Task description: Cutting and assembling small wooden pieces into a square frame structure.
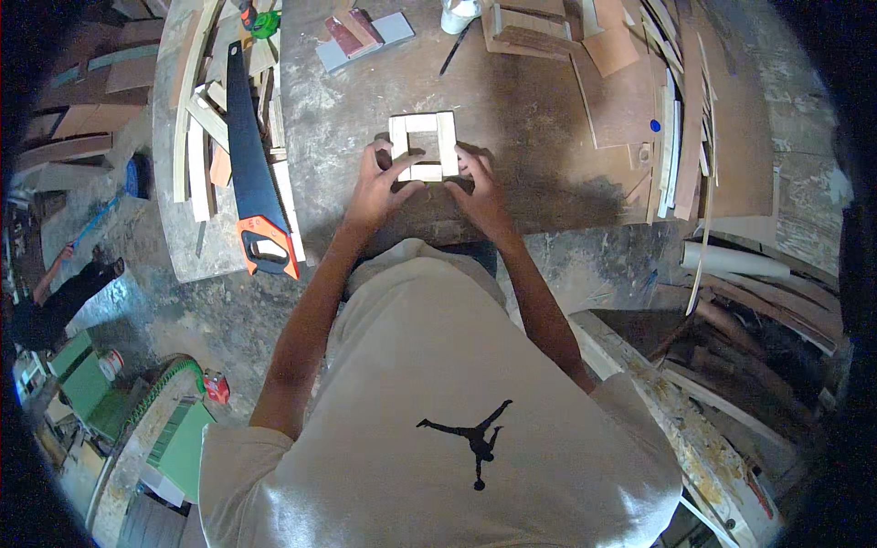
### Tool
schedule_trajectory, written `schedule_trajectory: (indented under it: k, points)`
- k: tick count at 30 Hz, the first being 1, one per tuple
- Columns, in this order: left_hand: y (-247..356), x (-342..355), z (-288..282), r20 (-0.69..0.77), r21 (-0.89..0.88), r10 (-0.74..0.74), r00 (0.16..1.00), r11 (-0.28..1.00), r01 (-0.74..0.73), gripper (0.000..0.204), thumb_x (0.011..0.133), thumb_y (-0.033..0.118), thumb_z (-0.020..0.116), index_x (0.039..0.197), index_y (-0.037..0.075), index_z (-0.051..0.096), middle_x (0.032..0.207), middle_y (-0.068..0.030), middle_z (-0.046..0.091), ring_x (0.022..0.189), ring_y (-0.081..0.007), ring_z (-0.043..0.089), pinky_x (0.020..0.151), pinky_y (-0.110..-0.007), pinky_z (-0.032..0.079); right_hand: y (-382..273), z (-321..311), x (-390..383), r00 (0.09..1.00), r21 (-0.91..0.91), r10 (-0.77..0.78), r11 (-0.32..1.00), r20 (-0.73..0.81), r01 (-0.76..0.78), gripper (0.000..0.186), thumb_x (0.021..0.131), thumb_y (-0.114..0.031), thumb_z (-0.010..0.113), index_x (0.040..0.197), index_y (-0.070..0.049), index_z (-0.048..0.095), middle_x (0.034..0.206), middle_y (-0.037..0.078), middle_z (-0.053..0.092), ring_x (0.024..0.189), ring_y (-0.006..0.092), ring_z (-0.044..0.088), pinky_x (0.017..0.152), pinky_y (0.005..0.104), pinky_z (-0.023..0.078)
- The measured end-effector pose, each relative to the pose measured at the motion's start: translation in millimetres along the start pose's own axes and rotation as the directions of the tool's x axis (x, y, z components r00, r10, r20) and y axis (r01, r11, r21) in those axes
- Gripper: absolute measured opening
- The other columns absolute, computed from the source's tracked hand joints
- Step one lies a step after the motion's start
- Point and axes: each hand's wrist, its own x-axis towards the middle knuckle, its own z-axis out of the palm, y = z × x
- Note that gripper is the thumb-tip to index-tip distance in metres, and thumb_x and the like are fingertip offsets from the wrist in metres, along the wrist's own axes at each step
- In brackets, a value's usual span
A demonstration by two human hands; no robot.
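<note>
Closest to you it's just your own pale T-shirt (429, 411) filling the bottom of the view, with both forearms running up from it to the small square wooden frame (423, 145), so everything else here gets placed off that frame. Your left hand (376, 187) is pinched on the frame's near left corner, fingers curled tight around the strip there, and your right hand (481, 190) is closed on the near right corner the same way, so you've got it squeezed from both sides, looks like to keep the four strips square against each other while it lies flat on the scuffed workbench (512, 100). The frame sits near the bench's front edge, right in front of your chest, which keeps it in easy reach. Left of the frame there's a handsaw with an orange and black handle (252, 173), lying across a pile of light wood offcuts (206, 137), handle toward you. Right of the frame, plywood sheets and thin slats (681, 119) are stacked at the bench edge. Beyond the frame, more wood blocks (525, 27) sit at the back.
</note>
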Motion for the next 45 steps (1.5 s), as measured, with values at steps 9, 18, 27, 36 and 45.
schedule_trajectory:
  k: [9,18,27,36,45]
  points:
    - [-2.4,-0.6,7.9,-0.033,-0.019,-0.031,0.999,0.999,0.031,0.044,0.08,0.022,0.088,0.12,0.013,0.074,0.127,-0.0145,0.044,0.114,-0.0317,0.054,0.097,-0.04,0.05,3.7,5.9,2.5,0.994,0.013,-0.062,0.998,-0.093,0.063,0.064,0.083,-0.008,0.08,0.143,-0.009,0.057,0.107,0.012,0.062,0.096,0.0252,0.065,0.089,0.0387,0.053]
    - [-8.1,-2.3,14.2,-0.064,0.008,-0.013,0.998,1.0,0.013,0.042,0.08,0.019,0.087,0.12,0.013,0.074,0.133,-0.0182,0.044,0.128,-0.0374,0.046,0.105,-0.044,0.045,0.3,-0.8,7.0,0.998,0.09,-0.035,0.995,-0.047,0.039,0.06,0.085,-0.008,0.077,0.142,-0.008,0.058,0.104,0.012,0.063,0.096,0.0254,0.065,0.09,0.0385,0.054]
    - [2.7,-0.8,11.1,-0.078,0.049,-0.021,0.997,0.999,0.025,0.04,0.081,0.016,0.086,0.119,0.013,0.074,0.133,-0.0163,0.044,0.114,-0.0319,0.053,0.098,-0.041,0.049,10.8,2.9,6.7,0.998,0.106,-0.036,0.993,-0.057,0.042,0.056,0.086,-0.008,0.078,0.14,-0.009,0.06,0.104,0.009,0.064,0.094,0.021,0.064,0.087,0.035,0.054]
    - [-5.6,-2.3,16.1,-0.107,-0.028,-0.026,0.994,0.999,0.023,0.043,0.079,0.013,0.086,0.12,0.013,0.074,0.132,-0.0149,0.044,0.111,-0.0302,0.052,0.098,-0.039,0.048,3.0,-2.0,8.5,0.999,0.119,-0.035,0.992,-0.02,0.037,0.06,0.086,-0.01,0.076,0.142,-0.01,0.055,0.108,0.015,0.063,0.101,0.0311,0.066,0.092,0.0422,0.054]
    - [5.2,0.3,3.1,0.012,-0.063,-0.129,0.992,0.99,0.129,0.047,0.078,0.01,0.086,0.122,0.011,0.072,0.129,-0.0155,0.045,0.116,-0.0343,0.054,0.099,-0.043,0.049,-1.2,-1.9,5.2,0.978,-0.103,-0.208,0.972,0.019,0.209,0.06,0.082,-0.01,0.081,0.139,-0.018,0.065,0.117,0.013,0.05,0.104,0.0286,0.061,0.094,0.0397,0.053]
